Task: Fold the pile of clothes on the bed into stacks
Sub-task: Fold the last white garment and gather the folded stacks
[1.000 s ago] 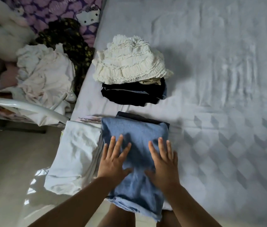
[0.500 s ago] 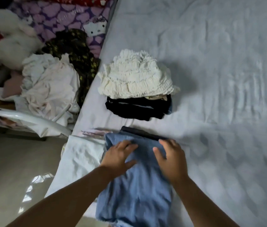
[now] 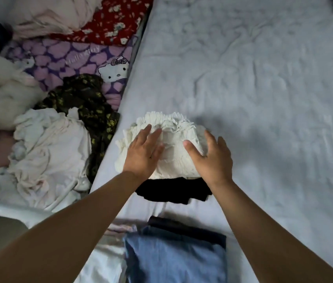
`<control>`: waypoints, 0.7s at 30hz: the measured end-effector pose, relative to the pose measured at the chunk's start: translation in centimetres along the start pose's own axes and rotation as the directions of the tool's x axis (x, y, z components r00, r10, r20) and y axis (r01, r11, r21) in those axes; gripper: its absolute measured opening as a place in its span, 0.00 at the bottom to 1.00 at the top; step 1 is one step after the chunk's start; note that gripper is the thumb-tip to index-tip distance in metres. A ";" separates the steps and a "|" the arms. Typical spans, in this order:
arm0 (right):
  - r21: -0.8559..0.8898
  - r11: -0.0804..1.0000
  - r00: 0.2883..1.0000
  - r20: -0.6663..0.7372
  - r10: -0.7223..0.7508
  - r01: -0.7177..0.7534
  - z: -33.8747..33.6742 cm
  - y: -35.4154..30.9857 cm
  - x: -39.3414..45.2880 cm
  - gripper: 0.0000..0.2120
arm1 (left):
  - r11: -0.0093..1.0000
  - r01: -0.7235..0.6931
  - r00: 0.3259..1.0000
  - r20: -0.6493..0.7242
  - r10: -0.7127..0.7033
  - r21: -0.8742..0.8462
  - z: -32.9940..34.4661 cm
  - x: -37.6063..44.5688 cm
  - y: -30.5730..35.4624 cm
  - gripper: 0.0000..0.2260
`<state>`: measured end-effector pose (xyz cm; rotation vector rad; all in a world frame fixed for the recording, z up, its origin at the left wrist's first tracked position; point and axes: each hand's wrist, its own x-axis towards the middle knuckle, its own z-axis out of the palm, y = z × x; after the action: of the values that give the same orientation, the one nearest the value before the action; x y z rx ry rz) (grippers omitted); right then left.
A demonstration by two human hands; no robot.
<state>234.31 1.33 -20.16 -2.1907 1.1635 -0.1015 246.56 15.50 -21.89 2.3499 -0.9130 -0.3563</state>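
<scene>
Both hands lie flat, fingers spread: left hand (image 3: pixel 144 152) and right hand (image 3: pixel 212 158) rest apart on the cream ruffled garment (image 3: pixel 173 139) topping the black folded clothes (image 3: pixel 173 190) on the bed (image 3: pixel 263 88).

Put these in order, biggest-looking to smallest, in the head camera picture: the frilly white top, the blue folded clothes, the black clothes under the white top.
1. blue folded clothes, though it lies nearest the camera and runs off the picture, so unsure.
2. frilly white top.
3. black clothes, mostly hidden under the top.
</scene>
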 end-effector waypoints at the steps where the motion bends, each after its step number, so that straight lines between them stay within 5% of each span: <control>1: -0.033 0.997 0.995 0.072 0.065 -0.063 0.5 -0.4 0.8 0.42 | 1.000 0.006 1.000 0.001 -0.006 -0.030 0.3 0.6 -0.5 0.30; 6: -0.073 0.957 0.922 0.255 0.291 -0.281 3.3 1.3 3.8 0.46 | 0.975 0.189 0.980 -0.033 -0.194 -0.121 1.7 2.9 -4.0 0.20; 9: 0.007 0.910 0.855 0.344 0.387 -0.415 4.3 2.7 4.4 0.53 | 0.917 0.399 0.916 0.049 -0.398 0.000 2.4 3.8 -5.0 0.28; 12: 0.109 0.856 0.815 0.389 0.430 -0.505 5.1 3.5 5.6 0.59 | 0.758 0.632 0.773 0.212 -0.598 -0.162 2.9 4.7 -5.9 0.43; 15: 0.259 0.794 0.794 0.456 0.401 -0.550 5.5 4.0 6.7 0.64 | 0.611 0.666 0.746 0.368 -0.555 -0.429 3.1 5.4 -7.2 0.54; 17: 0.339 0.762 0.802 0.466 0.374 -0.552 5.5 4.0 7.0 0.61 | 0.518 0.648 0.760 0.430 -0.487 -0.559 2.8 5.6 -7.2 0.51; 21: 0.223 0.854 0.865 0.309 0.396 -0.471 6.0 2.8 6.4 0.56 | 0.705 0.557 0.830 0.267 -0.489 -0.440 2.8 4.9 -6.4 0.34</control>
<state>238.23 -1.66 -27.93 -1.5831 1.3712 0.1873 252.32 14.76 -28.21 2.0507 -0.1238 -0.8771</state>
